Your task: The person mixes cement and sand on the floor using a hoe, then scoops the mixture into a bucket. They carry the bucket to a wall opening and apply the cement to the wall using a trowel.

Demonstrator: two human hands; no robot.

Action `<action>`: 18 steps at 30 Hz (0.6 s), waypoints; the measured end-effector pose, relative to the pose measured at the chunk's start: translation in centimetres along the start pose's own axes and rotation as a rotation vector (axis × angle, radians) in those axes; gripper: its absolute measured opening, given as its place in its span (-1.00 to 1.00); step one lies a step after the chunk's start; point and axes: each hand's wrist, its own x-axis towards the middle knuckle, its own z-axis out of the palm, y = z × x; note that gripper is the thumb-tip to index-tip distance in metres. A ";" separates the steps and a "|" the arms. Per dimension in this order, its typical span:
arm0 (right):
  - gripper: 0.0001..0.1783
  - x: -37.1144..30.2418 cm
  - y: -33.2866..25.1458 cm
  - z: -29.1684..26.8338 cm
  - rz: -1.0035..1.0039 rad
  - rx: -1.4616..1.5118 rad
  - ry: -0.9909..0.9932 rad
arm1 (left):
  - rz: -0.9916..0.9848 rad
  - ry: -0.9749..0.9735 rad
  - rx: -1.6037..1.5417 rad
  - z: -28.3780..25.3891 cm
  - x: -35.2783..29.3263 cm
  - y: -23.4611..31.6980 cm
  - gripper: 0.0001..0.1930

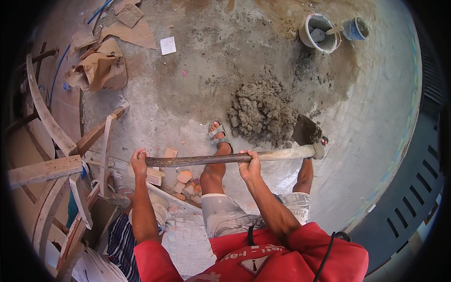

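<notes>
I hold a long wooden-handled hoe [277,153] level across my body. My left hand [138,161] is shut on the butt end of its handle. My right hand [250,164] is shut on the handle nearer the middle. The dark metal blade [305,130] points down at the right edge of a grey heap of wet mortar [260,112] on the concrete floor. My sandalled left foot [219,134] stands beside the heap; my right leg [306,174] is below the blade.
A grey bucket [314,39] with a trowel and a small blue bucket [355,29] stand at the far right. Broken bricks [184,177] lie by my feet. Wooden beams [47,170] and crumpled paper sacks [98,68] crowd the left. A dark grille [413,188] borders the right.
</notes>
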 end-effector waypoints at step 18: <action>-0.92 0.9 -12.2 2.6 -0.033 -0.450 0.087 | -0.049 -0.219 0.847 5.4 -29.6 21.3 -0.76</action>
